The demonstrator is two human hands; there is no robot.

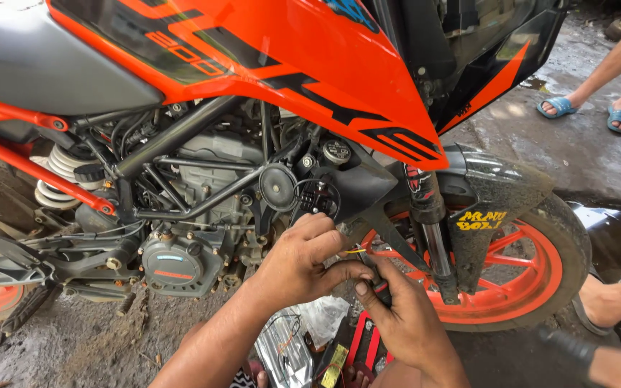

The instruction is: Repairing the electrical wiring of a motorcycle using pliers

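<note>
Orange fuel tank shroud (303,65) fills top of frame, grey seat panel (37,65) upper left. White coil shock spring (55,176) at left, tucked behind orange trellis frame (30,154). Round black horn (279,187) mid-frame, engine side cover (172,264) lower left of centre. Muddy front mudguard (501,190) over orange front wheel (540,273) at right. Wet dirty ground (583,154), bystander's blue sandals (557,106) upper right. Bottom centre: shiny wrapped packet (282,352), maybe a spare part, hard to tell.

Two hands, left (297,264), right (402,316), gripping pliers (376,282), orange motorcycle (267,65)
</note>
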